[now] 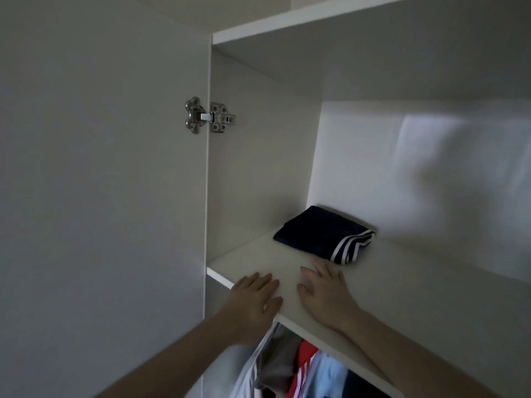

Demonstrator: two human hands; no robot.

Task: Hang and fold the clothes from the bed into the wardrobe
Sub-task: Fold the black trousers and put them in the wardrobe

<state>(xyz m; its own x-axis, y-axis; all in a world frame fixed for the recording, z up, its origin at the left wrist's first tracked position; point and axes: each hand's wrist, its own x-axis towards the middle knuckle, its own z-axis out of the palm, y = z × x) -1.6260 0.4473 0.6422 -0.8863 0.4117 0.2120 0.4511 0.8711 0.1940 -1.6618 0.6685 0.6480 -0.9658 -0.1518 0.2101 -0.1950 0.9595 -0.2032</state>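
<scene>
A folded navy garment with white stripes (324, 234) lies on the white wardrobe shelf (258, 259), towards the back left corner. My right hand (323, 294) rests flat on the shelf just in front of the garment, its fingertips close to the striped edge, holding nothing. My left hand (255, 300) lies flat over the shelf's front edge to the left, fingers apart and empty. Below the shelf hang several clothes (298, 366), grey, red with white stripes and light blue.
The white wardrobe door (100, 182) stands open on the left, held by a metal hinge (208, 116). Another white shelf (316, 21) runs above. The shelf extends bare to the right of the garment, with a bright back panel behind.
</scene>
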